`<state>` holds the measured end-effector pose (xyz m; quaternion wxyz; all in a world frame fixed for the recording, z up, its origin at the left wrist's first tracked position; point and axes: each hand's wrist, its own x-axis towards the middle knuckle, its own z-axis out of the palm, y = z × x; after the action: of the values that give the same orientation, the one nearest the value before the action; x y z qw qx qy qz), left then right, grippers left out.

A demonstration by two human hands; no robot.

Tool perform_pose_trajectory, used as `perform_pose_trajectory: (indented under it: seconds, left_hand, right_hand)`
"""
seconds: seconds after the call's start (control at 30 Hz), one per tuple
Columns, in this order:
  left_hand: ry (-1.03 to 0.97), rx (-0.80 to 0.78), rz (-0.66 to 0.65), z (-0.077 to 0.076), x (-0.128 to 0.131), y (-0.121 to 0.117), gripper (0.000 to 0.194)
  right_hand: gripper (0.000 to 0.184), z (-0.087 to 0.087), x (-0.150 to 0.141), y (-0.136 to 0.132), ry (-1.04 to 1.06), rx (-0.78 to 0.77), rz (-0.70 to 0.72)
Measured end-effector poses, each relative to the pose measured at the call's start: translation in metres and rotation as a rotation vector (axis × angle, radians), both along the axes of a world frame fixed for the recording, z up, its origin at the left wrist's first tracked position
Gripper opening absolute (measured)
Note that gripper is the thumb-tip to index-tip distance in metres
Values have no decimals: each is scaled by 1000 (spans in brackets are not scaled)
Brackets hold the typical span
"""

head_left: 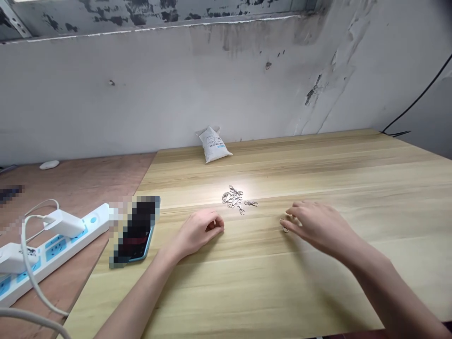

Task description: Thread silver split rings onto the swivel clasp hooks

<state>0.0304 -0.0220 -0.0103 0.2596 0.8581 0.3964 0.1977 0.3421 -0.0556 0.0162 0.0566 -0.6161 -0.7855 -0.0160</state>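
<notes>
Head view: one silver clasp (251,203) beside a jumbled pile (233,197), uncountable. Right hand (319,228), half open, touches one ring (285,229); left hand (203,230) curls nearly closed.

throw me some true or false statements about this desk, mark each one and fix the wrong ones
1. The white packet lies nearer the wall than the pile of metal clasps. True.
2. The phone lies to the right of the right hand. False: the phone is on the left, beyond the left forearm.
3. A metal ring is at the thumb of the right hand. True.
4. Two white adapters lie unplugged. False: the adapters sit in the power strip.
5. The hands are apart. True.
</notes>
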Motion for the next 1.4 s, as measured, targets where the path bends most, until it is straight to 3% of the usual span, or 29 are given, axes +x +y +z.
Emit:
perform_pose_trajectory:
  seconds: [0.1, 0.27, 0.5, 0.67, 0.83, 1.07, 1.2, 1.4]
  left_hand:
    - [-37, -17, 27, -1, 1, -1, 6]
    - [-95, -48, 54, -1, 3, -1, 10]
    - [-181, 105, 25, -5, 3, 5, 17]
    - [-229, 42, 99, -10, -1, 9, 14]
    - [-242, -2, 119, -12, -3, 10, 11]
    - [-236, 10, 118, -9, 0, 9, 7]
    - [-180, 55, 116, -9, 5, 6, 8]
    - [-164, 143, 100, -13, 4, 8, 13]
  right_hand:
    - [24, -9, -20, -17, -156, -18, -49]
    - [32, -17, -49, -20, -217, 44, 42]
    - [13, -16, -76, 11, -52, 10, 59]
    - [9, -21, -97, 27, 109, 25, 188]
    - [9, -36, -97, 32, 219, 71, 329]
    - [9, -43, -95, 26, 491, 266, 397]
    - [6, -45, -99, 25, 708, 217, 374]
    - [8, -50, -94, 32, 771, 159, 407]
